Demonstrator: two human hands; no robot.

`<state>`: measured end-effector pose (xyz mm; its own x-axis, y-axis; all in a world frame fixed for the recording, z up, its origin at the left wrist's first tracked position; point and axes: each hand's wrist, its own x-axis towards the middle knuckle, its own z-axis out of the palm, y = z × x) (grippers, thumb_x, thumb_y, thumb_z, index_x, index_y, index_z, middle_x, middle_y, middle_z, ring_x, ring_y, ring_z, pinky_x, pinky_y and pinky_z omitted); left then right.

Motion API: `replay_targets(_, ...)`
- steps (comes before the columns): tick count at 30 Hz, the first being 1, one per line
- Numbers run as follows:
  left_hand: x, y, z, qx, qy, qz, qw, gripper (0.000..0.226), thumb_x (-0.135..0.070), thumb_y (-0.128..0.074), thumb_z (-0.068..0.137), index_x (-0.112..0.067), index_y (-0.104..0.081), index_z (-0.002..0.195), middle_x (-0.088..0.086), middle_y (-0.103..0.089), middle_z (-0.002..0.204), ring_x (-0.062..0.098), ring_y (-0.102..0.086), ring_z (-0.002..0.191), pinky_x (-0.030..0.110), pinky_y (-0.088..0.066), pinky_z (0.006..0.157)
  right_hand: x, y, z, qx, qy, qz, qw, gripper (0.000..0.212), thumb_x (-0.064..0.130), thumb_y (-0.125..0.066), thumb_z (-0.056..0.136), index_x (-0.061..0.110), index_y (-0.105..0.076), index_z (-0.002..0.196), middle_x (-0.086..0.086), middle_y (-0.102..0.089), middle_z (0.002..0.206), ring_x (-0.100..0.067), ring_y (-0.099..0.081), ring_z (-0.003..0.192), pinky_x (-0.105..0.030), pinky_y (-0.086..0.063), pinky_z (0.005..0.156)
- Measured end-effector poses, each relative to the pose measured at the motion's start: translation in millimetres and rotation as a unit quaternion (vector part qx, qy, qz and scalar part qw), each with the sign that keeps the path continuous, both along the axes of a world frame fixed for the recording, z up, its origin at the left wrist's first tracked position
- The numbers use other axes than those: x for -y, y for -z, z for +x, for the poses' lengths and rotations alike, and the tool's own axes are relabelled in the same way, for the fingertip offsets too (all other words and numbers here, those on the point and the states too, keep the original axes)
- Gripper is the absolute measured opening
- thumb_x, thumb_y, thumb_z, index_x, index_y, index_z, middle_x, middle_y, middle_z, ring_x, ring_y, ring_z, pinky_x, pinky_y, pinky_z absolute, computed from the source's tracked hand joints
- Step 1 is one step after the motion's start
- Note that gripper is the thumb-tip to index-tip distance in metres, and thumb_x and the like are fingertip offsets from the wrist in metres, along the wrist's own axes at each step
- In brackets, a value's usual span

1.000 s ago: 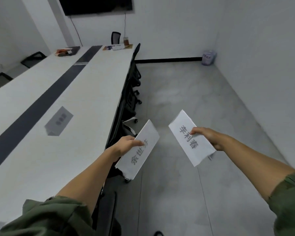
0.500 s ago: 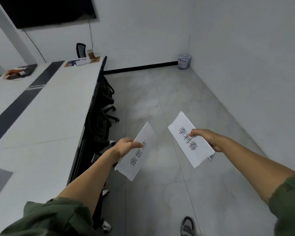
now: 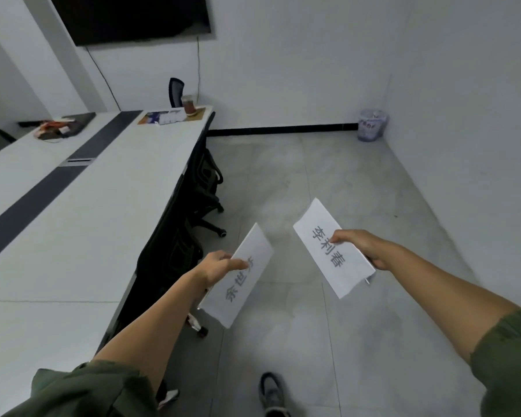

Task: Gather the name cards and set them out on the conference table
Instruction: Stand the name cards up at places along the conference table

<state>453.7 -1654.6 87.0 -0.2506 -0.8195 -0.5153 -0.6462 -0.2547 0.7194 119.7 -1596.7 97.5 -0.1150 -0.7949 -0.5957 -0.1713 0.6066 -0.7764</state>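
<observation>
Two white name cards are hanging in the person's hands above the grey tiled floor [image 3: 313,341], off to the right of the tabletop [image 3: 73,236] and not touching it. The left hand [image 3: 220,266] is pinching the left name card [image 3: 244,284], its thumb lying across the printed face and hiding part of the last character. The right hand [image 3: 358,248] is gripping the right name card [image 3: 328,251] by its right edge, with the characters 李利春 running down the sheet. Both cards are tilting, near each other but apart.

From where I am standing, the long white tabletop is stretching away along the left, with a dark strip [image 3: 42,194] running down its middle. Black office chairs [image 3: 199,182] are sitting tucked in along its right edge. At the far end a cup of brown drink [image 3: 189,104] is standing on a mat beside some papers, and another chair [image 3: 175,90] is standing behind it. A dark screen [image 3: 133,16] is hanging on the back wall, cables dropping below it.

Between the chair row and the right wall a broad band of floor is running back to a waste bin [image 3: 372,124] in the corner. One shoe [image 3: 272,392] is showing at the bottom.
</observation>
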Motion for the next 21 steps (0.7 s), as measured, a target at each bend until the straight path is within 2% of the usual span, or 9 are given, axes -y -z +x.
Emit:
replay_targets(4,97.3,9.7,-13.0,-0.010,-0.007,-0.004,1.000,0.039,-0.038,-0.072,0.079,-0.008,-0.064,0.103,0.011,-0.070,0.101,0.028,-0.069,0.089,0.037,-0.055,0.077,95.4,10.8,-11.2,0.000,-0.005,-0.004,1.000,0.054,0.036,-0.068,0.059,0.008,-0.071,0.106,-0.015,-0.076,0.096,-0.032,-0.070,0.085,-0.039,-0.049,0.082)
replay_targets(6,153.8,6.1,-21.5,-0.016,-0.009,-0.006,1.000,0.041,-0.038,-0.073,0.078,-0.006,-0.065,0.103,0.013,-0.071,0.099,0.028,-0.070,0.086,0.036,-0.055,0.075,148.4,6.2,-20.7,-0.006,0.001,-0.007,1.000,0.053,0.036,-0.068,0.061,0.009,-0.071,0.106,-0.014,-0.076,0.096,-0.032,-0.070,0.084,-0.039,-0.049,0.082)
replay_targets(11,272.8,-14.3,-40.2,-0.032,-0.014,-0.019,0.999,0.042,-0.036,-0.073,0.080,-0.003,-0.063,0.105,0.014,-0.071,0.100,0.030,-0.070,0.086,0.035,-0.054,0.072,262.3,-19.3,-43.6,-0.014,0.016,-0.026,0.999,0.028,0.028,-0.063,0.084,0.009,-0.070,0.103,-0.013,-0.076,0.092,-0.030,-0.070,0.078,-0.035,-0.049,0.076)
replay_targets(15,341.3,-17.3,-48.1,-0.042,-0.024,-0.016,0.999,0.061,-0.047,-0.074,0.064,-0.005,-0.062,0.106,0.014,-0.071,0.099,0.029,-0.070,0.085,0.039,-0.055,0.074,345.7,-19.9,-55.1,-0.006,-0.003,-0.021,1.000,0.034,0.029,-0.063,0.083,0.007,-0.069,0.109,-0.015,-0.075,0.098,-0.030,-0.070,0.079,-0.033,-0.051,0.072)
replay_targets(18,394.7,-10.5,-50.9,-0.045,-0.040,-0.017,0.998,0.054,-0.044,-0.075,0.069,-0.006,-0.062,0.105,0.013,-0.071,0.101,0.030,-0.070,0.087,0.040,-0.056,0.076,415.7,-10.2,-58.5,-0.001,-0.031,-0.013,0.999,0.044,0.032,-0.066,0.075,0.007,-0.069,0.111,-0.015,-0.075,0.101,-0.032,-0.071,0.085,-0.037,-0.051,0.080)
replay_targets(21,452.1,-5.7,-52.0,-0.040,-0.076,-0.022,0.996,0.048,-0.041,-0.075,0.076,-0.008,-0.061,0.108,0.011,-0.070,0.101,0.026,-0.070,0.085,0.033,-0.055,0.068,492.5,-1.4,-58.5,-0.002,-0.070,-0.016,0.997,0.037,0.028,-0.063,0.083,0.006,-0.068,0.112,-0.015,-0.075,0.098,-0.031,-0.071,0.083,-0.037,-0.052,0.078)
